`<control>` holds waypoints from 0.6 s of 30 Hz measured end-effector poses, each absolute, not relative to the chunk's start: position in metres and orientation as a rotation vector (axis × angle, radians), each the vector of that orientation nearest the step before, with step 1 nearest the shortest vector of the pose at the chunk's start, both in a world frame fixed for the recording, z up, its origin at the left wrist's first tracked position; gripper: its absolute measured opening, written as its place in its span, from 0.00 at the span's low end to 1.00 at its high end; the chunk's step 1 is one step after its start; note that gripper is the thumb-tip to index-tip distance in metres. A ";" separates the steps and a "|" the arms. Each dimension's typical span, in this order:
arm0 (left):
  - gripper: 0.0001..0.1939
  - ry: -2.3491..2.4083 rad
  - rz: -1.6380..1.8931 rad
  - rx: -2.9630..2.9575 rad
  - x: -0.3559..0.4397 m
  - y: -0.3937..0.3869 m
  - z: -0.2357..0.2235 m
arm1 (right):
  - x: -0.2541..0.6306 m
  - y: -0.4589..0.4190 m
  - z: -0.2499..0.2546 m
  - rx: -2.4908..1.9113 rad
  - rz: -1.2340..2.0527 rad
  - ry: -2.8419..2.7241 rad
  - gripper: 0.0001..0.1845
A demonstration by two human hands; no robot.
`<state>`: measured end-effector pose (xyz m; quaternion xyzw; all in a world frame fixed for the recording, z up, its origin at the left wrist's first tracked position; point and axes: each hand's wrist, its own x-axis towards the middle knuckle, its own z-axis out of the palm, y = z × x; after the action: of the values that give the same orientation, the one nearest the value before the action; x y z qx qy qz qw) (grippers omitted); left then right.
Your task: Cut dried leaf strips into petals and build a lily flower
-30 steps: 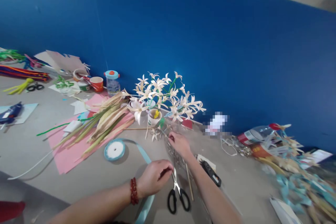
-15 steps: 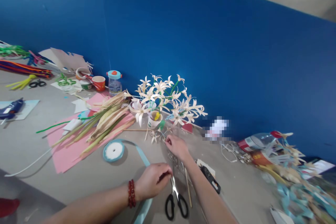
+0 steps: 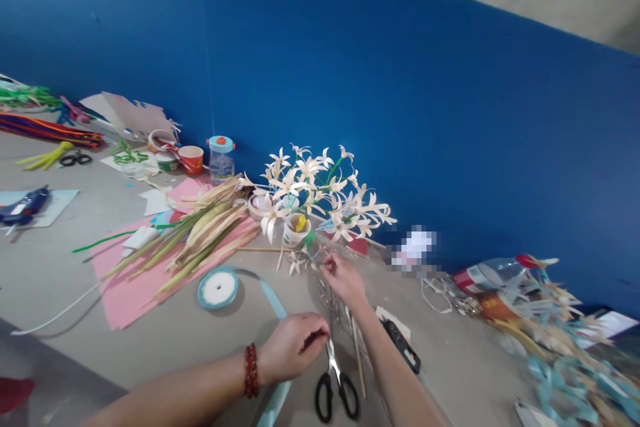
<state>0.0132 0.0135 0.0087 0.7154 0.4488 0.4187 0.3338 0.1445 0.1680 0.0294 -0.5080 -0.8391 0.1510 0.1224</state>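
Observation:
My left hand (image 3: 295, 347), with a red bead bracelet (image 3: 251, 369) on its wrist, is closed in a pinch over the blades of the black-handled scissors (image 3: 334, 380). What its fingers hold is too small to make out. My right hand (image 3: 345, 280) is farther forward, its fingers pinched beside a small cream flower (image 3: 297, 263) low over the table. Whether they grip its thin stem I cannot tell. A light blue ribbon (image 3: 274, 300) runs from its spool (image 3: 218, 287) and passes under my left wrist. Cream husk flowers (image 3: 310, 180) stand in a paper cup (image 3: 296, 232) behind.
Dried corn husks (image 3: 205, 233) lie on pink paper (image 3: 130, 287) at left. A glue gun (image 3: 25, 207) and a lidded jar (image 3: 221, 159) are beyond. Thin sticks (image 3: 358, 353) and a black device (image 3: 401, 345) lie by my right forearm. A plastic bottle (image 3: 493, 273) lies at right.
My right hand has shifted slightly to the right, its fingers a little farther from the small flower. The left hand holds nearly the same place.

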 end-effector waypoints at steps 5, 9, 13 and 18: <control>0.09 1.175 1.174 1.692 0.011 0.015 0.018 | 0.176 0.123 0.047 -1.412 0.590 -2.450 0.07; 0.09 1.119 1.282 1.337 0.004 0.022 0.025 | 0.190 0.074 0.050 -1.293 0.772 -2.520 0.10; 0.08 0.961 1.388 1.087 -0.015 0.026 0.043 | 0.193 0.039 0.045 -1.252 0.998 -2.438 0.11; 0.12 1.006 1.614 1.020 -0.054 0.017 0.075 | 0.207 0.012 0.039 -1.360 0.939 -2.047 0.14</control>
<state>-0.0537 0.0168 0.0750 0.4165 0.4108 0.6593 0.4723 0.2070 0.0125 0.0394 -0.5001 -0.7529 0.3454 0.2525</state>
